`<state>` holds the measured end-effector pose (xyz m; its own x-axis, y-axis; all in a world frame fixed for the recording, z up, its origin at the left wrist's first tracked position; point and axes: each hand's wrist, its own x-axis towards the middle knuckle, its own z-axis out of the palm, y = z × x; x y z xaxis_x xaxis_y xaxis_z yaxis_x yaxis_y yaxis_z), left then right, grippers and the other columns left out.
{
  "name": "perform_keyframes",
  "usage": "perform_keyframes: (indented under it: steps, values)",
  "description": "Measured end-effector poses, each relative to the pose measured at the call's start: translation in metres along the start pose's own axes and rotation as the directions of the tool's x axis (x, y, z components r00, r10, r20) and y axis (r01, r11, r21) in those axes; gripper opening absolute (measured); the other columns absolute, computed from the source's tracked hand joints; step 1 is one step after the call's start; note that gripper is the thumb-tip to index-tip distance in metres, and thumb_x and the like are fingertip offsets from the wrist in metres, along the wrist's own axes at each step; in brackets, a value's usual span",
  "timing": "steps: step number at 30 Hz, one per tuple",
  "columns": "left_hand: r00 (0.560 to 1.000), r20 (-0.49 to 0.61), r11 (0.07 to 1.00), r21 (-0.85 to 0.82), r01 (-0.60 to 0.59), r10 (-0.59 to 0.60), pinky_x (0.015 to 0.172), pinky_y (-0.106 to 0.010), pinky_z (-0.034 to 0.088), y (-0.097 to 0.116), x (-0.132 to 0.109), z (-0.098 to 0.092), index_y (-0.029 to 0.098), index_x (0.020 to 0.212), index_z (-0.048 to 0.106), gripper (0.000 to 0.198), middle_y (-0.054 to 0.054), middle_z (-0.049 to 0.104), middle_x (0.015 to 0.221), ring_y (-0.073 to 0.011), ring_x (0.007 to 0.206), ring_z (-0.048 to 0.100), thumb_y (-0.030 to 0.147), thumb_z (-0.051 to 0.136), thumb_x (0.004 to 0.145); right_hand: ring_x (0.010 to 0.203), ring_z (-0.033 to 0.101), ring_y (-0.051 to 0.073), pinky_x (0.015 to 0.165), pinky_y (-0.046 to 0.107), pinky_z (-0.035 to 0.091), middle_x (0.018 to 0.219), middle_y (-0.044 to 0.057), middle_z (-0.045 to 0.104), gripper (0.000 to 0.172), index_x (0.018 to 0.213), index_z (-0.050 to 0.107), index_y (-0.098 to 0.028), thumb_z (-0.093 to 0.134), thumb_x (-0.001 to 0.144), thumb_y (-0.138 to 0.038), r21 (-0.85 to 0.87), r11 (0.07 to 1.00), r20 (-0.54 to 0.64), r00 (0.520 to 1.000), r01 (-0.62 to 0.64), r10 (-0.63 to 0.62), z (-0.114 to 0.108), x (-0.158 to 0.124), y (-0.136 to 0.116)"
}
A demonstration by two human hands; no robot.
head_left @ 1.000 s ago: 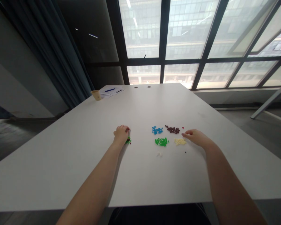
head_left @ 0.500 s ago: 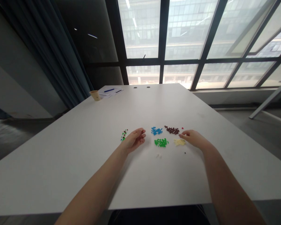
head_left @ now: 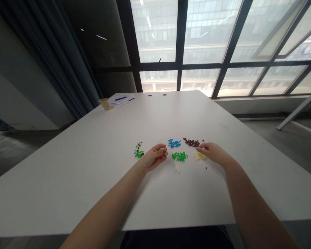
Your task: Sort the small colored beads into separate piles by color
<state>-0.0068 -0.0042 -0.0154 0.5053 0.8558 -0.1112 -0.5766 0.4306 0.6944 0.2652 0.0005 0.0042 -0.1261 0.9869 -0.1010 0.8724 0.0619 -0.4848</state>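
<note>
My left hand [head_left: 155, 158] hovers left of the green pile [head_left: 179, 156] of small brick-like pieces, thumb and fingertips pinched together. Whatever lies between them is too small to make out. Behind it is a blue pile [head_left: 174, 143]. My right hand [head_left: 211, 151] reaches in from the right, its fingers pinched at the near edge of a dark brown pile [head_left: 191, 142] and just above a cream pile [head_left: 199, 156]; I cannot see what it holds. Beyond my left wrist lies a cluster of mixed green, brown and red pieces [head_left: 139, 154], partly next to the forearm.
A few white pieces [head_left: 177, 170] and one dark piece [head_left: 206, 168] lie nearer me. A red piece [head_left: 203, 140] sits past the right hand. At the far left stand a paper cup [head_left: 105, 104] and papers with a blue pen [head_left: 121, 98] on the white table [head_left: 155, 117].
My left hand has moved right toward the green and blue piles, uncovering more of the mixed cluster. My right hand has shifted slightly left, its fingertips nearer the brown pile.
</note>
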Motion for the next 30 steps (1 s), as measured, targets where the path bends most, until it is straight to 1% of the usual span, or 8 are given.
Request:
perform_keyframes:
  steps: [6,12,15,19,23,27,30]
  values:
    - [0.999,0.048,0.999,-0.032,0.012,-0.011,0.057,-0.016,0.039,-0.005,0.0,0.001,0.015,0.069,0.059,0.023,0.003,0.054,0.063,-0.0053,0.062,0.052,0.024,0.076,0.055,0.062,0.053,0.016,0.054,0.023,0.034,0.072,0.005,0.062,0.04,0.078,0.066,-0.018,0.042,0.076,-0.05,-0.005,1.0,0.008,1.0,0.016,-0.016,0.001,-0.001,-0.004]
    - [0.998,0.029,0.992,-0.118,0.051,-0.048,0.056,-0.015,0.039,-0.003,-0.002,0.006,0.015,0.066,0.056,0.026,0.003,0.051,0.062,-0.0049,0.062,0.049,0.022,0.077,0.054,0.061,0.053,0.016,0.053,0.023,0.034,0.071,0.006,0.063,0.041,0.079,0.066,-0.017,0.043,0.075,-0.051,-0.002,1.0,0.017,1.0,0.022,-0.022,0.002,-0.001,-0.005]
    - [0.998,0.041,0.989,-0.139,0.058,-0.052,0.055,-0.015,0.037,-0.002,-0.003,0.007,0.016,0.066,0.054,0.027,0.004,0.049,0.063,-0.0049,0.061,0.047,0.023,0.077,0.052,0.063,0.054,0.016,0.054,0.024,0.035,0.073,0.006,0.063,0.041,0.079,0.066,-0.018,0.043,0.075,-0.051,0.002,1.0,0.018,1.0,0.024,-0.024,0.003,-0.001,-0.004]
    - [0.995,0.073,0.991,-0.107,0.074,-0.067,0.054,-0.017,0.036,-0.002,-0.004,0.006,0.017,0.066,0.053,0.03,0.004,0.047,0.067,-0.0055,0.062,0.045,0.03,0.077,0.053,0.065,0.055,0.017,0.056,0.024,0.037,0.075,0.006,0.064,0.04,0.079,0.067,-0.018,0.044,0.075,-0.051,0.021,0.999,0.015,0.999,0.034,-0.034,0.004,0.0,-0.003]
    - [0.993,0.084,0.993,-0.072,0.091,-0.085,0.054,-0.018,0.035,-0.002,-0.004,0.006,0.017,0.066,0.053,0.03,0.003,0.045,0.068,-0.0061,0.062,0.043,0.033,0.076,0.054,0.065,0.055,0.017,0.056,0.025,0.037,0.076,0.007,0.065,0.039,0.078,0.067,-0.018,0.045,0.074,-0.05,0.04,0.998,0.012,0.999,0.039,-0.04,0.004,0.0,-0.004]
    - [0.99,0.103,0.992,-0.076,0.104,-0.096,0.055,-0.018,0.035,-0.002,-0.004,0.006,0.016,0.064,0.054,0.029,0.003,0.044,0.068,-0.0058,0.062,0.042,0.033,0.075,0.054,0.059,0.052,0.015,0.053,0.024,0.035,0.07,0.005,0.063,0.038,0.078,0.067,-0.018,0.044,0.075,-0.049,0.045,0.997,-0.019,0.998,0.065,-0.064,0.006,-0.001,-0.008]
    - [0.989,0.11,0.993,-0.062,0.101,-0.094,0.055,-0.018,0.035,-0.003,-0.004,0.006,0.016,0.064,0.054,0.029,0.004,0.043,0.068,-0.0055,0.062,0.042,0.034,0.075,0.055,0.056,0.049,0.013,0.052,0.024,0.034,0.064,0.003,0.06,0.037,0.079,0.066,-0.018,0.042,0.077,-0.046,0.081,0.986,-0.085,0.987,0.143,-0.136,0.01,-0.001,-0.019]
